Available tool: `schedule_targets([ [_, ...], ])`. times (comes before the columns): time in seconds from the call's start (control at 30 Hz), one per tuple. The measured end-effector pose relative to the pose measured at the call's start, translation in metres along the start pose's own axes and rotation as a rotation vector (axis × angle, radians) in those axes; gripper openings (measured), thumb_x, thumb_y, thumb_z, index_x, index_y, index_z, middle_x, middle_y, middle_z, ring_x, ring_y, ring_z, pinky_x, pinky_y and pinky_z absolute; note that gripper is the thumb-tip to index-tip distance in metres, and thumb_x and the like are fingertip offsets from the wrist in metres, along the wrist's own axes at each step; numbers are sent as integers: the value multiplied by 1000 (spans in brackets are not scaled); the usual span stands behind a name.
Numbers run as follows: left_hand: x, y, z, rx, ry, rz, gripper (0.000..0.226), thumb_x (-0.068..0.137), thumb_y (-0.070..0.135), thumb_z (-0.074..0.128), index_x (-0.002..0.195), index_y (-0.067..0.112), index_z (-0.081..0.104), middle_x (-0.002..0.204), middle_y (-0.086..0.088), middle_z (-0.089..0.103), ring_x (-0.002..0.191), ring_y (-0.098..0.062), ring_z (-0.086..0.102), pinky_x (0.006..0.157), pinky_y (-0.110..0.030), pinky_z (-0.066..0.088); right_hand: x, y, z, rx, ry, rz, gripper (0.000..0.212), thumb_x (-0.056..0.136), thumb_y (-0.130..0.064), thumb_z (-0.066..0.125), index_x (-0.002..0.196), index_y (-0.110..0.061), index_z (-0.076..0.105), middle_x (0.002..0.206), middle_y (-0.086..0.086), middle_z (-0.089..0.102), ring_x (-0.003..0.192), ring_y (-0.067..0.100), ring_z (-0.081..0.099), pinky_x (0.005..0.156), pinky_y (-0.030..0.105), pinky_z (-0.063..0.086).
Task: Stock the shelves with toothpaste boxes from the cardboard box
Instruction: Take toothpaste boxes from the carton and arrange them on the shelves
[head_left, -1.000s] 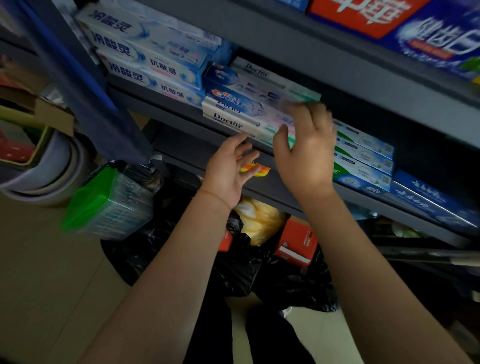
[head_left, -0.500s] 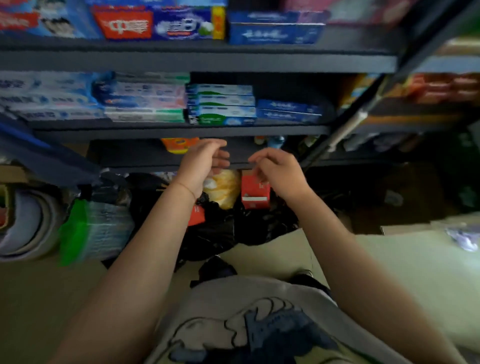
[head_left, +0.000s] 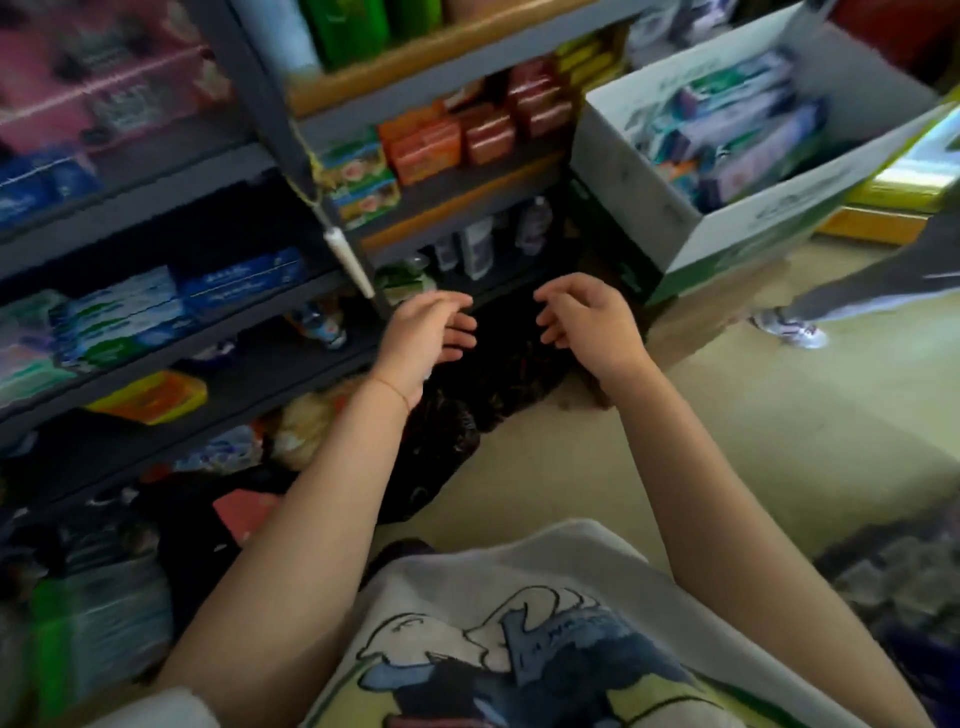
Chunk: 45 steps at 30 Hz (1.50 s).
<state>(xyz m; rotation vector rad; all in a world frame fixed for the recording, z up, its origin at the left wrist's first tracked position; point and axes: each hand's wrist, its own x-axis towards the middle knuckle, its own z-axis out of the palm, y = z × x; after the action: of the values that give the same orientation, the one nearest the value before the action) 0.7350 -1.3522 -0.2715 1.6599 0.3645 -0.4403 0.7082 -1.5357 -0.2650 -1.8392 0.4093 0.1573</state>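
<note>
The white and green cardboard box (head_left: 737, 228) stands on the floor at the upper right, with several toothpaste boxes (head_left: 737, 135) lying inside. Stacked toothpaste boxes (head_left: 130, 312) sit on the dark shelf (head_left: 208, 332) at the left. My left hand (head_left: 423, 338) and my right hand (head_left: 587, 322) hang in mid-air in front of the lower shelves, fingers loosely curled, holding nothing. Both hands are well short of the cardboard box, which lies up and to their right.
Orange and red packs (head_left: 457, 135) and small bottles (head_left: 478, 244) fill the neighbouring shelf unit. Black bags (head_left: 447, 441) and a green pack (head_left: 98, 623) crowd the floor under the shelves. A person's leg and shoe (head_left: 795, 327) stand at the right. Bare floor (head_left: 753, 441) lies ahead.
The view has swung right from the toothpaste shelf toward the cardboard box. Both hands have come off the shelved boxes and now hang free and empty.
</note>
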Motion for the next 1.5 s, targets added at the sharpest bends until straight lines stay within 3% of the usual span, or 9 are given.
schedule_targets([
  [0.3, 39, 51, 116, 175, -114, 86, 17, 100, 19, 51, 98, 17, 68, 86, -3, 67, 69, -15, 64, 63, -28, 50, 54, 12, -101, -15, 145, -63, 19, 92, -15, 49, 94, -24, 66, 78, -4, 65, 69, 16, 62, 68, 36, 53],
  [0.53, 127, 76, 175, 174, -97, 135, 16, 97, 16, 53, 91, 26, 65, 88, 4, 66, 68, -12, 65, 62, -25, 49, 138, -3, -147, -214, 170, -109, 16, 90, -15, 52, 91, -24, 65, 83, -4, 64, 80, 14, 59, 72, 29, 46],
  [0.7, 176, 99, 205, 177, -96, 112, 11, 94, 14, 59, 102, 20, 61, 86, 4, 63, 66, -11, 63, 60, -24, 47, 200, -17, -166, -433, 115, -92, 18, 91, -12, 52, 101, -15, 67, 95, 4, 68, 89, 20, 60, 71, 25, 37],
  [0.87, 214, 111, 217, 182, 3, 119, 40, 84, 25, 69, 119, 28, 51, 87, 2, 62, 87, -23, 67, 78, -40, 55, 244, -20, -163, -533, -32, -104, 21, 93, -12, 52, 107, -7, 67, 98, 10, 67, 91, 24, 60, 73, 29, 41],
  [0.97, 223, 113, 228, 224, 116, 142, 45, 84, 21, 68, 126, 23, 51, 89, 0, 59, 89, -20, 60, 82, -35, 50, 267, -13, -162, -621, -124, -114, 19, 93, -13, 54, 105, -4, 67, 97, 11, 66, 91, 26, 60, 75, 32, 43],
  [1.1, 224, 121, 254, 434, 297, 331, 29, 85, 19, 64, 115, 19, 62, 93, 1, 57, 84, -18, 56, 74, -31, 46, 307, 5, -174, -843, -277, -137, 16, 93, -19, 53, 99, -9, 64, 91, 10, 65, 88, 28, 61, 73, 35, 47],
  [1.23, 227, 126, 291, 761, 211, 499, 8, 83, 20, 63, 89, 18, 69, 83, 3, 60, 83, -24, 61, 69, -37, 50, 348, 32, -203, -1222, -526, -201, 22, 81, -27, 55, 99, -15, 61, 103, 10, 65, 97, 32, 63, 76, 37, 54],
  [1.4, 231, 125, 339, 816, 215, 266, 12, 90, 26, 58, 91, 22, 69, 92, -1, 66, 88, -23, 62, 77, -38, 51, 380, 46, -255, -1600, -681, -410, 44, 90, -27, 61, 133, -19, 53, 139, 10, 46, 132, 29, 39, 104, 49, 38],
  [1.5, 232, 121, 360, 782, 268, 147, 13, 92, 28, 56, 94, 25, 68, 95, 2, 66, 90, -20, 61, 79, -39, 52, 390, 55, -269, -1637, -736, -525, 46, 91, -23, 59, 135, -18, 49, 145, 7, 42, 137, 27, 31, 108, 51, 32],
])
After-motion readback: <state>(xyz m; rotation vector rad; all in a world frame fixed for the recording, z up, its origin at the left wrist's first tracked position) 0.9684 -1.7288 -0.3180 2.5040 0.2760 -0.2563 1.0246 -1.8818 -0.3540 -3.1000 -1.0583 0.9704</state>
